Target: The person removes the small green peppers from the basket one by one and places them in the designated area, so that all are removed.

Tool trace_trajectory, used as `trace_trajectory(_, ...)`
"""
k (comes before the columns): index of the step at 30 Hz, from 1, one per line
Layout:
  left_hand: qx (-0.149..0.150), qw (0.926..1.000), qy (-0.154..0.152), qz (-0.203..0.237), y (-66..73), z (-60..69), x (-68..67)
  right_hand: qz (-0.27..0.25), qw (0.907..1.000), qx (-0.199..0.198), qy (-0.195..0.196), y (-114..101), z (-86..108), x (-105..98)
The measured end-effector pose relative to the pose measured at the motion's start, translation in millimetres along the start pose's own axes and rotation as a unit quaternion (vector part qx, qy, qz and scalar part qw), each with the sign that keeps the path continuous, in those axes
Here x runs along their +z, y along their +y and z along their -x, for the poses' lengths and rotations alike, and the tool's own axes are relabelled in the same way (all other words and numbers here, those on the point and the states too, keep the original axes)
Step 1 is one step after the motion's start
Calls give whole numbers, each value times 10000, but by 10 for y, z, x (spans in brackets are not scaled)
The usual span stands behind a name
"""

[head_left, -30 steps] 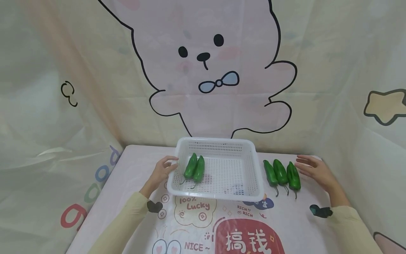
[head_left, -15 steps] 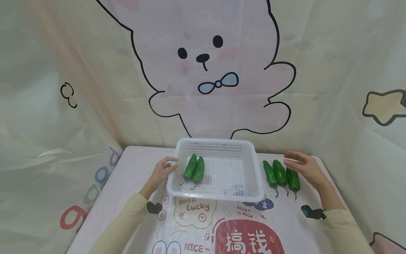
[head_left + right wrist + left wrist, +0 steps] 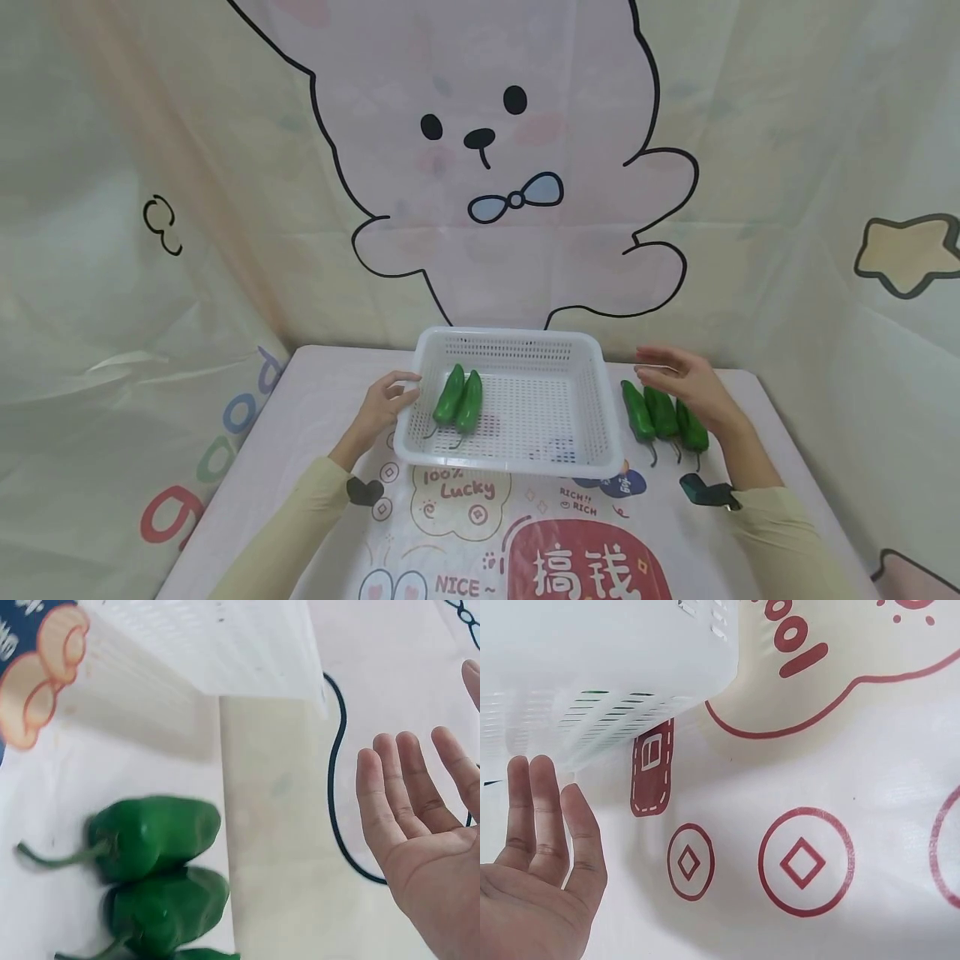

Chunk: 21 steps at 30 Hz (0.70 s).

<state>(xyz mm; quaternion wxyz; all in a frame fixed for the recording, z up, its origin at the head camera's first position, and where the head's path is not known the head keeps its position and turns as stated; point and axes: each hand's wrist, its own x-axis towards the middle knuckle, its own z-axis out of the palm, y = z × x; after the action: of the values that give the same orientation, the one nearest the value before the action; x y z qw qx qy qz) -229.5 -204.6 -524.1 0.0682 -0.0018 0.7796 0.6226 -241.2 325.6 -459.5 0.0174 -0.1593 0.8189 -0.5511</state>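
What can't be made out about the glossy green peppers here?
Head view: the far end of the rightmost pepper, hidden by the bare right hand.
Right wrist view: most of that pepper, cut off by the bottom edge.
Left wrist view: both peppers in the white perforated plastic basket, mostly screened by its wall.

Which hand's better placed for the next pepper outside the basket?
Probably the right hand: open and near the three outside peppers. The left hand is on the opposite side of the white basket.
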Motion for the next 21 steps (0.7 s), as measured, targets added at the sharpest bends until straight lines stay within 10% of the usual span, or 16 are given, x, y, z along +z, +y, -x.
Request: trace_trajectory(21, 67, 9999, 55, -79, -20, -10, 3, -1001, 9945, -130, -281, -340, -477, 571)
